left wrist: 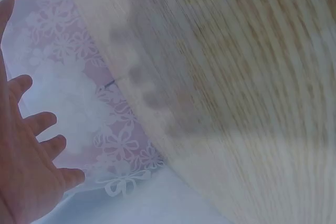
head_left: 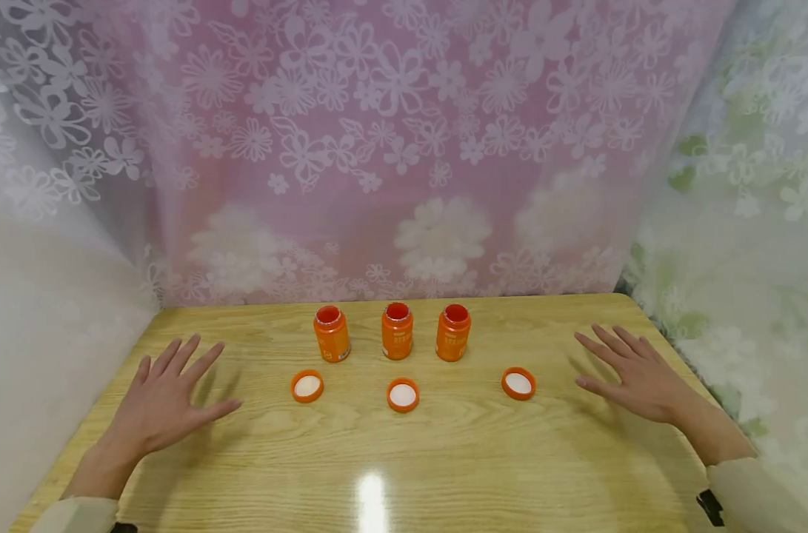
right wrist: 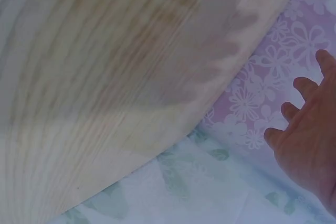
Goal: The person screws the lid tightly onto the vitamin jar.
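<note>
Head: 3 btls (head_left: 398,340), 3 lids (head_left: 402,396)

Gap between middle lid (head_left: 402,396) and right lid (head_left: 518,383), orange jars (head_left: 398,337) behind

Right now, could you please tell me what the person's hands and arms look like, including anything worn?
The left hand and right hand are bare, five fingers each. The left sleeve and right sleeve are pale cream. A small black object shows at each sleeve; I cannot tell what it is.
</note>
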The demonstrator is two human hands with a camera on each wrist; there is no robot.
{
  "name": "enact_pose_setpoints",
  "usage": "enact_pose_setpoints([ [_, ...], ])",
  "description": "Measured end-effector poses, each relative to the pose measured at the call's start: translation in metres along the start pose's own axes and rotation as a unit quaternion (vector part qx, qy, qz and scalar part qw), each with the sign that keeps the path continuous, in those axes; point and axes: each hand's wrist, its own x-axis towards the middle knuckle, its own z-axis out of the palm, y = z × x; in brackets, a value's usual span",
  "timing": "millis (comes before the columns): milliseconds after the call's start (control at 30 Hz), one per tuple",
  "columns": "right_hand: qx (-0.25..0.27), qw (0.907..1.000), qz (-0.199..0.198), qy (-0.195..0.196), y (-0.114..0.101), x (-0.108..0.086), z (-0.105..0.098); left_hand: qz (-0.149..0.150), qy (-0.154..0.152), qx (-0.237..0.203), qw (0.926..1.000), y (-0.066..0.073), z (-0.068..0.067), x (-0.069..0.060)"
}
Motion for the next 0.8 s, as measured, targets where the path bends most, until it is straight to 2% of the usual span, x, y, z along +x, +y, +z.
enact_pose_setpoints([
  [200, -0.003, 1.0, 0.008, -0.002, -0.001, 0.003, -0.001, 0.002, 0.0, 0.003, 1.0, 0.002, 0.0, 0.001],
  [567, -0.003, 0.9999, -0.01, 0.004, -0.008, 0.007, -0.005, 0.017, 0.016, 0.004, 0.9997, 0.01, -0.002, 0.004],
  [800, -0.002, 0.9998, -0.018, 0.004, -0.015, 0.01, -0.004, 0.023, 0.02, 0.002, 0.9995, 0.019, -0.006, 0.012],
])
